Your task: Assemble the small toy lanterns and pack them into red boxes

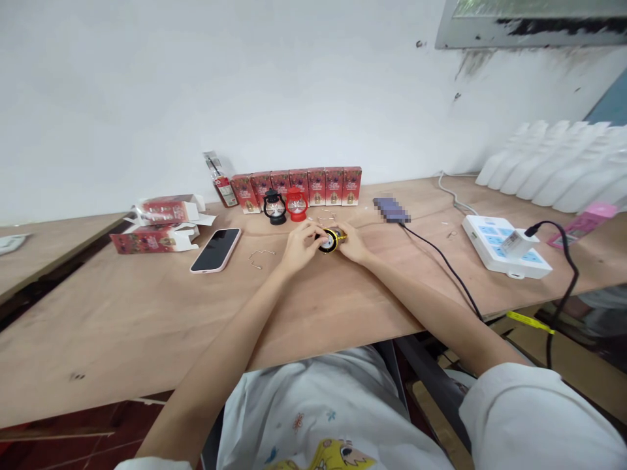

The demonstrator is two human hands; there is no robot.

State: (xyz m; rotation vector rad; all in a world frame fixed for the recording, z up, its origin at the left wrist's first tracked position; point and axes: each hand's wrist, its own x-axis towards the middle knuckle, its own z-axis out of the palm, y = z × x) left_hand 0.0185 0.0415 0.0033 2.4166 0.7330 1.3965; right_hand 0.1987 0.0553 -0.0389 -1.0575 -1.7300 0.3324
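Observation:
Between my two hands lies a small yellow and black lantern (334, 240), tipped on its side with its round base turned toward me. My right hand (352, 243) is wrapped round its far right side. Fingers of my left hand (302, 244) press at the base from the left; whether they pinch a small part there is too small to tell. Just beyond stand a black lantern (275, 207) and a red lantern (296, 205), both upright. Thin bent wire handles lie on the table, one wire (263, 253) left of my left hand and another wire (329, 214) behind the lantern.
A row of red boxes (316, 187) stands against the wall, with a bottle (223, 184) at its left end. Opened boxes (159, 225) and a phone (216, 250) lie left. To the right are a cabled dark device (392, 209), a power strip (490, 238) and white bottles (548, 163).

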